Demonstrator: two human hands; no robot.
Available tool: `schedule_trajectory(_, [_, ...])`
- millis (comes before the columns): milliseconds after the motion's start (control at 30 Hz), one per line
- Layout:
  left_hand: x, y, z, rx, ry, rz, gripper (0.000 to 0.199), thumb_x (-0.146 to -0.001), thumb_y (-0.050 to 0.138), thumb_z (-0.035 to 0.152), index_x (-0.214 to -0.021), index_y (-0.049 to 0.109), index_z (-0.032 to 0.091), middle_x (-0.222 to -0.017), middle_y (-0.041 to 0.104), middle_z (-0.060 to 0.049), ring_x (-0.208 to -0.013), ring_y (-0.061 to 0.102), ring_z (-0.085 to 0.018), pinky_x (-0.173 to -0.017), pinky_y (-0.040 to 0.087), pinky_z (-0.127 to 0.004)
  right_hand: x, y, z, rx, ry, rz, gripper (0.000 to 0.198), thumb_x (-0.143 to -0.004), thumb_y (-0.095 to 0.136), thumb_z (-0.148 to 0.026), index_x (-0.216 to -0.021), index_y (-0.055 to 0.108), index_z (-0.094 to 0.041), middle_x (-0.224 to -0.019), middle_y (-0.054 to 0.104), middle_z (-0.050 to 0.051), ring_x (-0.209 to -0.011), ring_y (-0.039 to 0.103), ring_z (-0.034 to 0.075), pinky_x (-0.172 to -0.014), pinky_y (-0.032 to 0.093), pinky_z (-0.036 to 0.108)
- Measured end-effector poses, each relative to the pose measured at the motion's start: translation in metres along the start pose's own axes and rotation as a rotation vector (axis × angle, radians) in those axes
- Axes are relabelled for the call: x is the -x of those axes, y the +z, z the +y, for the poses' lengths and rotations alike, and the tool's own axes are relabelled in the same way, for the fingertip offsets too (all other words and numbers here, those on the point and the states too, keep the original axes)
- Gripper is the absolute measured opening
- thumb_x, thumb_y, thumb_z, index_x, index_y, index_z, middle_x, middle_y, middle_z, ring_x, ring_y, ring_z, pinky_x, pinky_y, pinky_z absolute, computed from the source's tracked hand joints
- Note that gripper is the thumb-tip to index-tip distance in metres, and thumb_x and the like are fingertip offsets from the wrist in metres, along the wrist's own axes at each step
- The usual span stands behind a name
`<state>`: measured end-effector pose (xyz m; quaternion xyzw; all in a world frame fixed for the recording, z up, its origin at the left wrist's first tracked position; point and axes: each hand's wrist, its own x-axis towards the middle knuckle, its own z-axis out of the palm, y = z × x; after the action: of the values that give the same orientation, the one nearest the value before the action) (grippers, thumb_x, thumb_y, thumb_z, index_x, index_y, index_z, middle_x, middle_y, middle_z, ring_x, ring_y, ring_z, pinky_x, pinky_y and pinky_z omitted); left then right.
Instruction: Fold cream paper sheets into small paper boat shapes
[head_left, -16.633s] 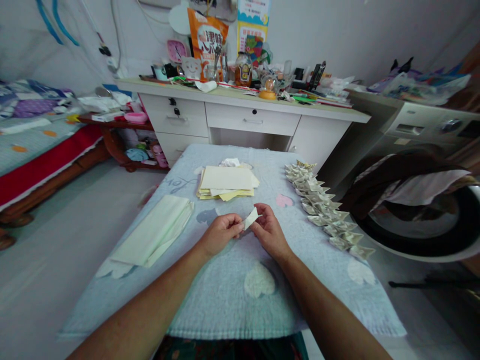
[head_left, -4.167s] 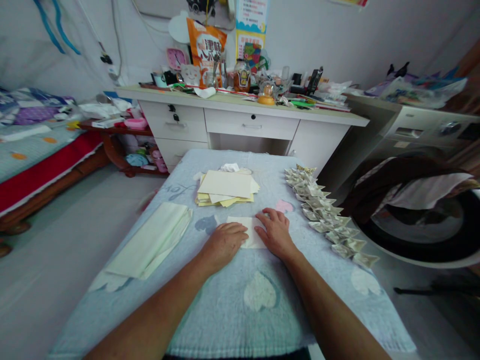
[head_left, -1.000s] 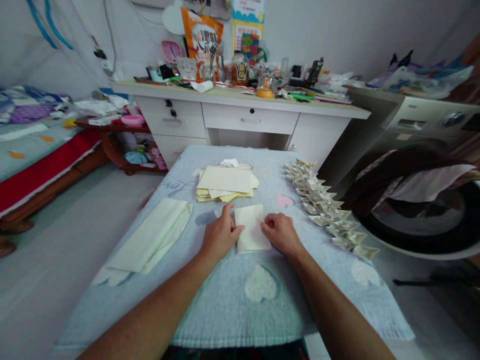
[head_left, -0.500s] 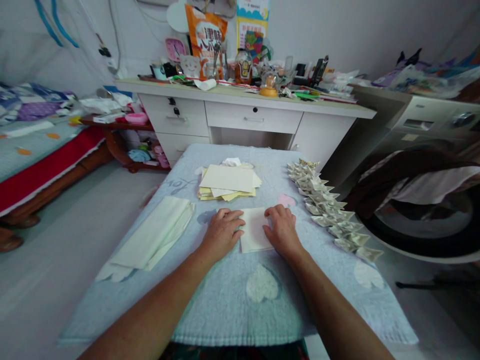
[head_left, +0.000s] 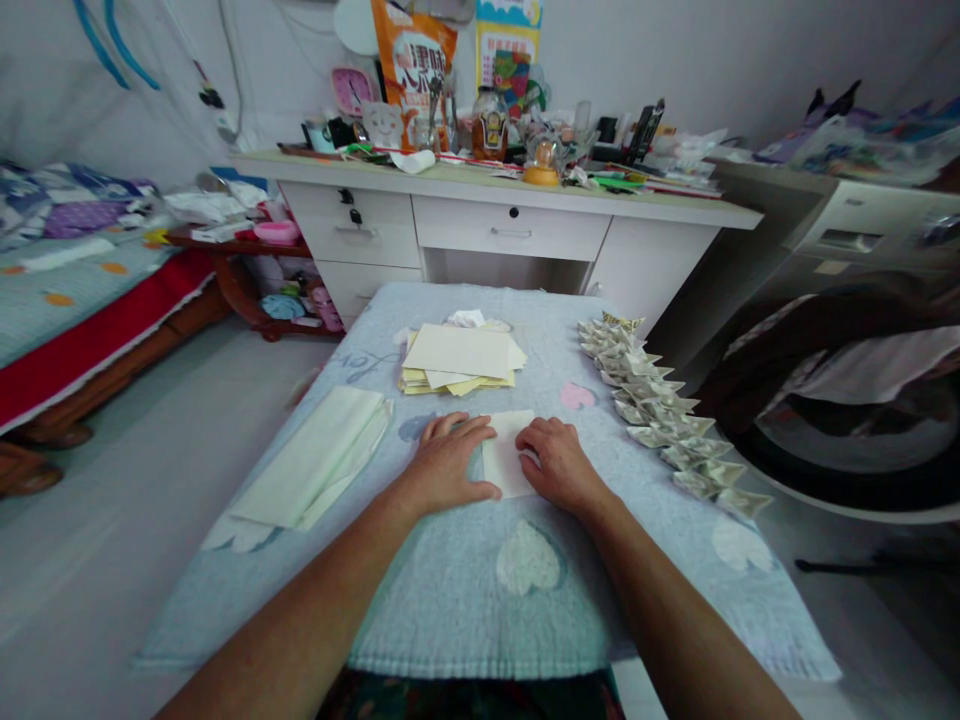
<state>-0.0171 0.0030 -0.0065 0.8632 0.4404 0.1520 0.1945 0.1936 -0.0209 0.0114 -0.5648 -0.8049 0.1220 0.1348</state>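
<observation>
A small cream sheet of paper lies flat on the cloth-covered table in front of me; whether it is folded in layers I cannot tell. Along its left edge rests my left hand, fingers spread and thumb stretched toward the lower edge. My right hand has its fingers curled together on the right side of the paper and covers that edge. Beyond the hands sits a stack of cream and yellow paper sheets. To the left lies a long folded bundle of pale paper.
Rows of small folded paper pieces line the table's right side. A crumpled white tissue lies behind the stack. A cluttered white desk stands across the far end, a washing machine at right, a bed at left.
My left thumb has swung down toward the paper's lower edge, away from the fingers. My right hand has slid left over the paper, its fingers more curled. The camera view has shifted slightly.
</observation>
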Motion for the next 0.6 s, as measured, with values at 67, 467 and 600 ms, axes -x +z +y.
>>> schedule_trajectory(67, [0.0,0.001,-0.001,0.004,-0.002,-0.015,0.089,-0.054,0.078,0.053,-0.134,0.048,0.028,-0.146,0.043,-0.008,-0.133,0.03,-0.038,-0.108,0.016,-0.056,0.0,0.0,0.0,0.002,0.0,-0.002,0.014,-0.08,0.057,-0.019,-0.092,0.063,-0.02,-0.093,0.061,0.005,-0.09,0.049,0.021,-0.075,0.027,0.032])
schedule_trajectory(467, [-0.005,-0.004,-0.002,0.13,0.011,0.205,0.029,-0.082,0.06,0.032,-0.109,0.065,0.021,-0.123,0.063,-0.007,-0.119,0.046,-0.025,-0.104,0.033,-0.042,0.002,0.001,0.001,0.016,-0.021,0.01,0.023,-0.079,0.066,-0.037,-0.093,0.062,-0.019,-0.095,0.059,0.005,-0.09,0.048,0.021,-0.077,0.027,0.033])
schedule_trajectory(600, [-0.011,-0.002,0.002,0.11,0.094,0.23,0.012,-0.083,0.057,0.019,-0.085,0.069,0.021,-0.105,0.07,-0.004,-0.104,0.053,-0.022,-0.096,0.039,-0.039,0.001,0.001,0.0,0.012,-0.019,0.012,0.022,-0.079,0.068,-0.035,-0.092,0.061,-0.019,-0.094,0.059,0.005,-0.089,0.048,0.021,-0.077,0.027,0.033])
